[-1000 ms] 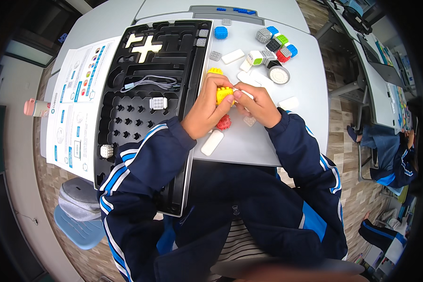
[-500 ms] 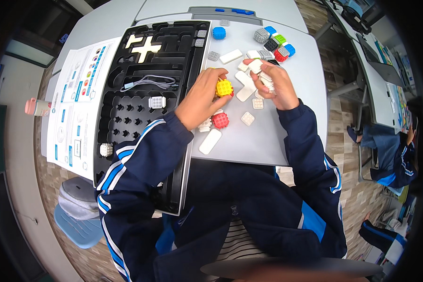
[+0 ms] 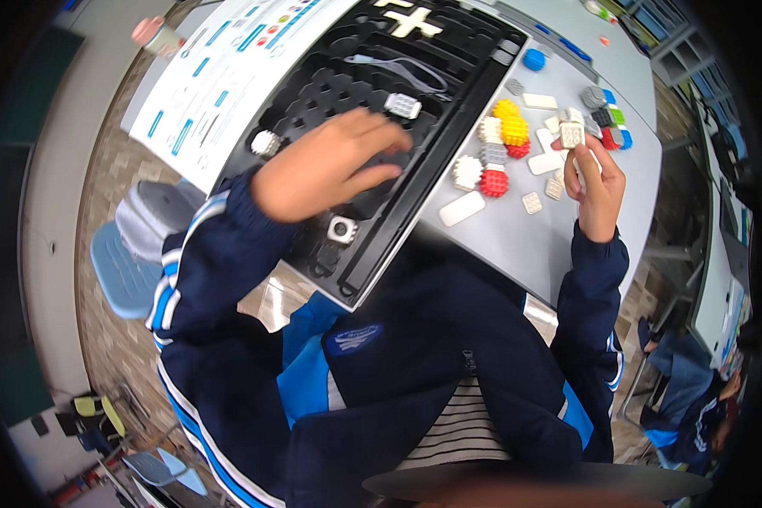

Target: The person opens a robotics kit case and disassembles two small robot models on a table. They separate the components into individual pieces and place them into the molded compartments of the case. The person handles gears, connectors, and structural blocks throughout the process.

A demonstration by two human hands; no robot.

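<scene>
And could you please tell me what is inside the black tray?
A white cross, a grey cable and pale blocks show; what lies under the left hand is hidden.

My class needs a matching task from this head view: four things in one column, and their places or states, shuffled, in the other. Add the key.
Column one
1. left hand
2. right hand
3. cable
4. bottle

Column two
A. lying looped in the black tray
B. holding a white block
C. pink-topped, beside the printed sheet
D. open above the tray, no piece visible in it

Pairs: 1-D, 2-B, 3-A, 4-C
</scene>
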